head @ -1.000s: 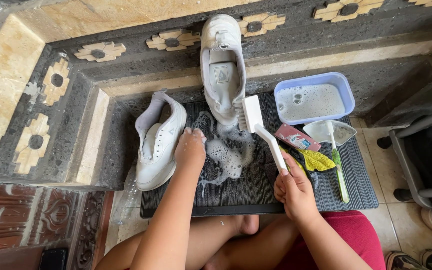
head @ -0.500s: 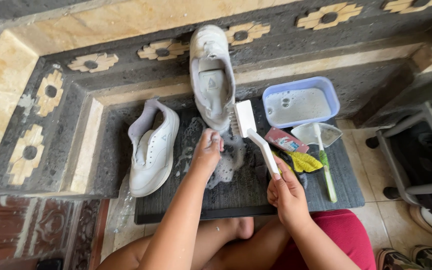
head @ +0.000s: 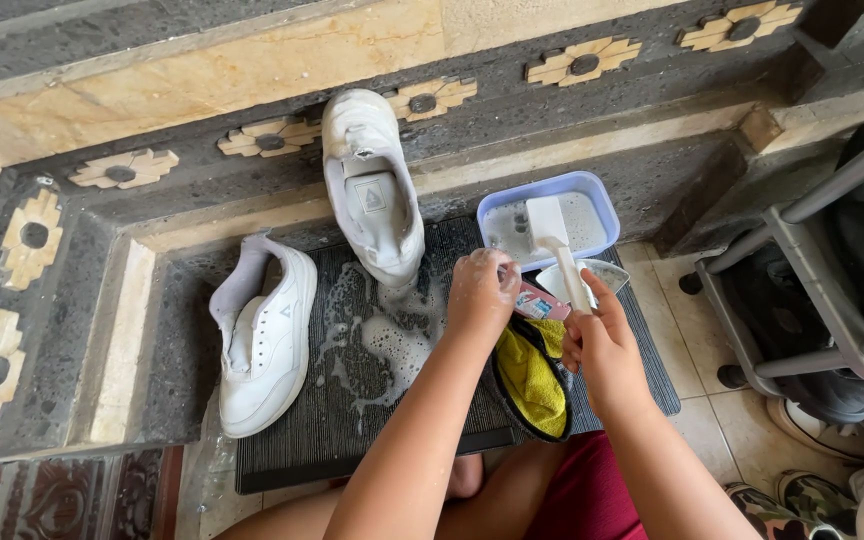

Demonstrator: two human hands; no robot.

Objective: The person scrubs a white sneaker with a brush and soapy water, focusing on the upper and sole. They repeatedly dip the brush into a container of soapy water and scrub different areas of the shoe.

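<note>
Here, working from the left, I see a white sneaker (head: 267, 345) lying on its side, half on the stone ledge and half on the dark ribbed mat (head: 352, 440), its long axis running toward the wall. Next, a second white sneaker (head: 372, 190) stands propped toe-down against the step, sole side up, its smooth upper wet. Between them soap foam (head: 392, 335) spreads over the mat's grooves.

My left hand (head: 480, 290) is curled and sudsy, hovering above the mat just beside the basin; I cannot tell whether it holds anything. A yellow cloth (head: 530, 375) with a dark edge lies bunched under both forearms.

My right hand (head: 597, 335) is closed around the handle of a white scrubbing brush (head: 555, 240). The brush's long axis points away from me, its head resting in the pale blue plastic tub (head: 592, 190) of cloudy soapy water. So the brush head lies straight ahead of the grip, and the propped sneaker sits to the left, nearer my left hand.

At far right, grey metal frame legs (head: 812, 300) stand on the tiles.
</note>
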